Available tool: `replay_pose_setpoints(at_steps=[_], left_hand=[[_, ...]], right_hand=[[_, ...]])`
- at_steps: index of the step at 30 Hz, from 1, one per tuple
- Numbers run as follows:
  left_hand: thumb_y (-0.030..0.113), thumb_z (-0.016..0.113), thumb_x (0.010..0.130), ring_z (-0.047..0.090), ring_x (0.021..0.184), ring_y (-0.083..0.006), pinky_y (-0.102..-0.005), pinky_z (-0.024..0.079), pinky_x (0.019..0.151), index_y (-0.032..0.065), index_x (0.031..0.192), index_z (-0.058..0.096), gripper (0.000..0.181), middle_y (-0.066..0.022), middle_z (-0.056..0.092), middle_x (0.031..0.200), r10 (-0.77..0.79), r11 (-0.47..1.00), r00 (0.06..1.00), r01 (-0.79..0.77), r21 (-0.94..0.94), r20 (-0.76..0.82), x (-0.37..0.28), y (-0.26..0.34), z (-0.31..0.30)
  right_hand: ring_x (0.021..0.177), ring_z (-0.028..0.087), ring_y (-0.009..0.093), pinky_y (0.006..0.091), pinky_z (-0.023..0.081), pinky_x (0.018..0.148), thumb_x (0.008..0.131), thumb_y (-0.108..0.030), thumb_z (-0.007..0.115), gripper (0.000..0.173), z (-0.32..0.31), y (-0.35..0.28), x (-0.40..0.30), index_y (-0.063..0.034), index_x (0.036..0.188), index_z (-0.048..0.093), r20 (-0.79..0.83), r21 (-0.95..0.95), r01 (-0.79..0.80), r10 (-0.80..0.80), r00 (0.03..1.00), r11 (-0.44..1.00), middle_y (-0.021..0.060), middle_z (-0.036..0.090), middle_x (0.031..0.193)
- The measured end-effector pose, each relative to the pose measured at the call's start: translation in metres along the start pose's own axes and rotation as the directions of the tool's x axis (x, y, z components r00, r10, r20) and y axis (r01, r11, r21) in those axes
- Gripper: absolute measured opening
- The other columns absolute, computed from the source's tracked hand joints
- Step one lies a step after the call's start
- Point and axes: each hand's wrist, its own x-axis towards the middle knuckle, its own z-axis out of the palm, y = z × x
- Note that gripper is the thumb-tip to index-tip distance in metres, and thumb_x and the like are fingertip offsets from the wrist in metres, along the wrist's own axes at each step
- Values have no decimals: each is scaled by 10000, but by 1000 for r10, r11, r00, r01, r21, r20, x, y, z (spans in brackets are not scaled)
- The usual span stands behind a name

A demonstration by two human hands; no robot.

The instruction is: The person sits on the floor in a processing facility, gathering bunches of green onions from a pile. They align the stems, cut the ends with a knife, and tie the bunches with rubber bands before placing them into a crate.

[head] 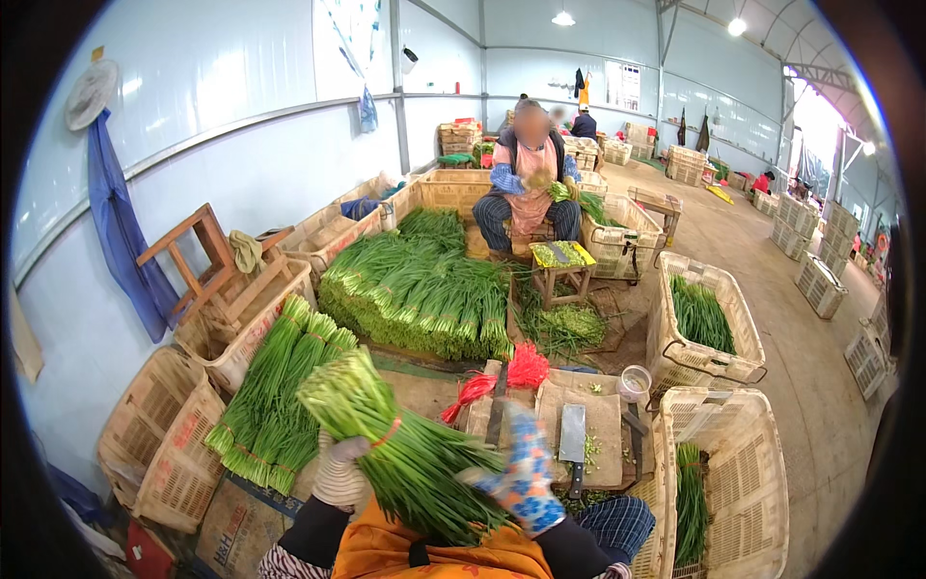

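Observation:
My left hand (340, 463), in a striped pale glove, grips a large bundle of green chives or similar greens (405, 449) just below its red band. The pale stem ends point up and left, and the leaves spread over my orange apron (441, 550). My right hand (517, 470), in a blue and orange patterned glove and blurred, is raised with fingers apart at the leaves' right side. A cleaver (572, 438) with a black handle lies on the cloth-covered bench (550, 394), among small green trimmings. Red ties (527, 365) lie at the bench's far edge.
Banded bundles (278, 398) lie at left, beside an empty-looking plastic crate (163, 441). A large heap of greens (427, 289) lies ahead. Crates with greens (723, 478) (712, 311) stand at right. A person (535, 166) sits opposite, behind a small stool (563, 271).

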Motion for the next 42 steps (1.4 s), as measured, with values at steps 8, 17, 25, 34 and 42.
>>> replay_pose_setpoints(at_steps=[8,17,25,34,42], left_hand=[[114,877,726,707,1003,-248,-407,610,857,2,1283,603,631,-111,714,1151,-352,929,935,341,-145,-50,12,-18,39],[117,827,788,649,1132,-259,-431,564,944,-2,1412,490,719,-130,643,1295,-653,727,754,649,-224,63,18,-57,28],[408,865,771,538,1258,-204,-361,474,1050,47,1460,440,886,-73,561,1389,-580,804,812,584,116,-70,-14,-64,52],[267,819,845,626,1092,-166,-310,531,933,44,1336,579,590,-52,659,1246,-550,814,828,561,-148,111,0,-126,25],[272,885,765,654,1025,-154,-327,539,904,44,1283,605,631,-34,697,1149,-346,925,937,350,149,-50,111,-68,58]], right_hand=[[1412,411,323,429,397,1127,776,-390,855,1121,57,5,-38,-30,1577,159,339,662,-319,108,935,678,200,375,1550],[1324,524,298,412,456,1071,805,-277,857,968,61,21,-53,-5,1533,279,338,678,-463,317,886,571,198,516,1442],[1226,606,296,403,492,1019,816,-208,845,898,62,30,-74,7,1510,319,303,630,-490,391,869,602,195,601,1344],[1266,573,314,403,481,1023,827,-280,837,968,48,30,-60,0,1543,250,248,497,-428,349,904,755,212,547,1402],[1266,561,360,415,497,992,815,-318,830,928,21,62,-66,-35,1530,310,469,50,-622,531,705,782,228,519,1431]])
